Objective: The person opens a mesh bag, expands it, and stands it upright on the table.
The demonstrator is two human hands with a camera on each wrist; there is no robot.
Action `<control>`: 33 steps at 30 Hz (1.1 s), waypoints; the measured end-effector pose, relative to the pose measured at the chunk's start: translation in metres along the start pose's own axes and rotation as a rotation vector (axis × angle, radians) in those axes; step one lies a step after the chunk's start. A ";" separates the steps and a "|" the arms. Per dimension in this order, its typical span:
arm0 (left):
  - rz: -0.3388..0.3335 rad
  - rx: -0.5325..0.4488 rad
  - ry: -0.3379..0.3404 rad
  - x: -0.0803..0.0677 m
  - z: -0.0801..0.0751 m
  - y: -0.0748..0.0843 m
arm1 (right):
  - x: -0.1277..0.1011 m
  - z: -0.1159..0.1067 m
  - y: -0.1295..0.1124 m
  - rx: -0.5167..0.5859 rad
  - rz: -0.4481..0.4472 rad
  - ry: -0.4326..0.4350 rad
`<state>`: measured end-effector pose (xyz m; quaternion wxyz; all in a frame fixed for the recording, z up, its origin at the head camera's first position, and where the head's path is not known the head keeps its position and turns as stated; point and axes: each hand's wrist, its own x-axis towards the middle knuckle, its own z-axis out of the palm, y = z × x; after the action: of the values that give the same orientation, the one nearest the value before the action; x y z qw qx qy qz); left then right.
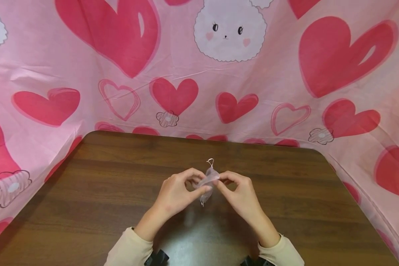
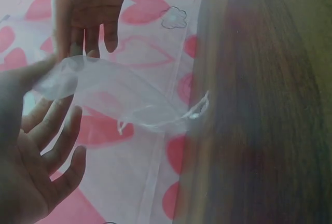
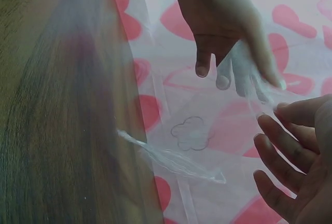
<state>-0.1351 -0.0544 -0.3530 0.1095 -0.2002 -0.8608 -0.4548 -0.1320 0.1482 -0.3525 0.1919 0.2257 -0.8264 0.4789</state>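
Note:
A small sheer white drawstring pouch [image 1: 208,179] hangs just above the brown wooden table [image 1: 103,192], held between both hands. My left hand [image 1: 199,187] pinches its left edge with thumb and forefinger. My right hand [image 1: 221,181] pinches the right edge. A thin drawstring loop [image 1: 210,161] sticks up from the far end. In the left wrist view the pouch [image 2: 114,94] stretches from my left thumb [image 2: 23,79] to the right hand's fingertips [image 2: 91,40], its strings [image 2: 199,107] trailing. In the right wrist view the pouch [image 3: 249,73] spans both hands, and my right hand's fingers [image 3: 282,156] are spread below it.
A pink cloth with red hearts and a white bunny face [image 1: 229,33] drapes behind and to both sides of the table. The table's rounded far corners [image 1: 319,153] meet the cloth. Cream sleeves [image 1: 129,249] cover both wrists.

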 end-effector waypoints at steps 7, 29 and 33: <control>0.018 0.045 0.000 0.001 -0.002 -0.001 | 0.001 0.000 0.000 -0.011 0.014 -0.030; -0.018 0.005 0.045 0.002 -0.001 -0.002 | -0.001 0.002 -0.005 0.079 0.036 0.077; -0.025 -0.002 0.032 0.002 -0.001 -0.001 | -0.001 0.002 -0.005 0.090 0.034 0.071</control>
<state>-0.1377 -0.0556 -0.3523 0.1175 -0.1820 -0.8609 -0.4604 -0.1287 0.1446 -0.3501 0.2026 0.2027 -0.8004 0.5265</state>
